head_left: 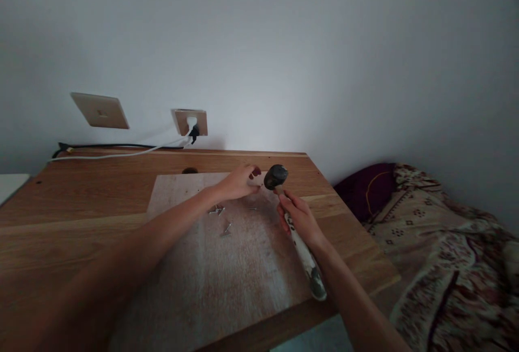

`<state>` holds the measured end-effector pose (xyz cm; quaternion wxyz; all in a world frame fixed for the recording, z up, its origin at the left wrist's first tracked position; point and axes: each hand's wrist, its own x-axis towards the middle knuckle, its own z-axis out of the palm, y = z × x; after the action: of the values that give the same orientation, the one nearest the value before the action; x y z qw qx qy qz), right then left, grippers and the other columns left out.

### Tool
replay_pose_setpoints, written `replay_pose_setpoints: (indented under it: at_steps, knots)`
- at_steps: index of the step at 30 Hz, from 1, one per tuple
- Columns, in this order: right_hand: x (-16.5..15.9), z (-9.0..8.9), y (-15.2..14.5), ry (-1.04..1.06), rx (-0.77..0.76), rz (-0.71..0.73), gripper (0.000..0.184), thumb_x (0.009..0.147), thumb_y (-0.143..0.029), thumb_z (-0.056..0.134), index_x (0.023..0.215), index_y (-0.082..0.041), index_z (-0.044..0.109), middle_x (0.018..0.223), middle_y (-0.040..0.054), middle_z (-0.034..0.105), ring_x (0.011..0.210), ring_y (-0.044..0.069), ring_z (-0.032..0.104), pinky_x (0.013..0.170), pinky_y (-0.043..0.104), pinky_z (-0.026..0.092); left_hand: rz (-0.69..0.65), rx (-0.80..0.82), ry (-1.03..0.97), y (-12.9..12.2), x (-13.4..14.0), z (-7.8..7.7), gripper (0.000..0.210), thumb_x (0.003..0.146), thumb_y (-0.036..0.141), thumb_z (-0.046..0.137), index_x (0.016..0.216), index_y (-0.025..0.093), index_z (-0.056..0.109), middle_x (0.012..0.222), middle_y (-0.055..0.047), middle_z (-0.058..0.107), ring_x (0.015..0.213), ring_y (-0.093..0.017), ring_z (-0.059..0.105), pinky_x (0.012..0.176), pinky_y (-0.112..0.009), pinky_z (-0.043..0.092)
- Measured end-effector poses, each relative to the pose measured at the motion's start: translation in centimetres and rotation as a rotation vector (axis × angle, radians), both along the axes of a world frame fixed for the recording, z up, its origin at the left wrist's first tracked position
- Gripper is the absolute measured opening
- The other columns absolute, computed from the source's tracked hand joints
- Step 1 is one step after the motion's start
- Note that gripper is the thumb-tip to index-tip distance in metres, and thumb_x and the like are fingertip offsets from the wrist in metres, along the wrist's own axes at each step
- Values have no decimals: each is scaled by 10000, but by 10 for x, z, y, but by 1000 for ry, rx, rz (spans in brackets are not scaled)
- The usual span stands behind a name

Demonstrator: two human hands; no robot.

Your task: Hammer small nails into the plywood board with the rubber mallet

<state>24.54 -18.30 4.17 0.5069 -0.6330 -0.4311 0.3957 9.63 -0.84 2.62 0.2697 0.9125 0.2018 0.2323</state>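
My right hand [300, 216] is wrapped round the upper handle of a mallet [302, 252]. The mallet has a dark, rounded head and a pale, worn handle with dark patches; its head is up near my left hand and its butt points toward me. Over the far part of a pale wooden board [227, 281], my left hand [242, 181] has its thumb and fingers curved apart, with nothing clearly visible between them. Several nails lie loose on the board: a small cluster [217, 210], a crossed pair [227, 229] and a single nail [253, 209].
The board rests on a brown wooden desk [89, 184] against a white wall. Black and white cables [121, 152] run along its back edge to a wall socket [190, 122]. A dark round hole [189, 170] sits behind the board. Patterned bedding [438, 244] lies to the right.
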Motion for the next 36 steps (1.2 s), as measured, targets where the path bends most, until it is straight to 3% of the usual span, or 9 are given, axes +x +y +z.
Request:
replay_pose_setpoints:
  at_steps: [2,5,7,9,12,16,18,27,36]
  knots:
    - [3,-1,-3,10,1,-12,498,810,-702,664,792,-222,533,588,-73,531,315,71,434,307,217,322,-122,228,89,-17,-17,10,378,835,255,756,1185,149,664,1156,-131,749,1034,-270,721,888,-376,568]
    - [5,-5,-5,38,-22,-34,524,763,-718,699,802,-224,531,591,-80,528,310,73,442,292,209,325,-239,534,252,-49,-32,16,166,888,191,718,1052,166,705,899,-92,768,877,-263,738,835,-381,556]
    - [4,-8,-5,55,-39,-50,541,735,-725,718,805,-222,531,590,-86,521,307,71,440,284,203,319,-251,662,283,-65,-33,15,78,917,104,671,946,161,715,802,-82,753,822,-252,736,795,-368,546]
    - [2,-9,-4,64,-49,-57,547,728,-727,723,801,-219,532,586,-89,513,307,68,438,279,198,316,-264,712,261,-68,-28,11,118,926,77,658,878,166,717,809,-80,755,855,-249,736,803,-363,539]
    - [0,-7,-5,82,-34,-57,542,735,-721,721,811,-220,530,585,-95,501,304,65,434,279,198,326,-250,593,202,-49,-20,6,104,898,94,691,862,184,726,892,-67,769,911,-241,731,829,-351,531]
    - [1,-4,-5,118,-13,-88,549,717,-710,742,871,-219,552,589,-102,505,301,66,434,276,193,329,-44,118,62,-9,-14,-4,173,843,48,671,927,183,736,896,-33,776,811,-184,722,734,-274,518]
    - [2,-4,-5,135,-9,-107,558,718,-707,744,918,-215,573,586,-105,503,304,69,437,274,189,322,19,-28,-4,3,-12,-11,197,835,27,651,932,174,738,871,-26,774,779,-169,713,719,-258,510]
    - [-1,-4,-4,118,-21,-51,522,748,-700,728,829,-213,559,587,-89,516,299,64,428,281,200,317,52,-102,-86,9,-8,-27,166,833,61,673,922,176,753,838,-27,763,738,-166,691,700,-265,489]
    - [-6,-2,0,112,-6,-16,499,781,-678,709,895,-210,580,594,-96,505,305,67,427,281,200,324,35,-86,-95,8,-11,-25,160,827,42,679,893,170,748,811,-21,745,727,-156,676,707,-265,491]
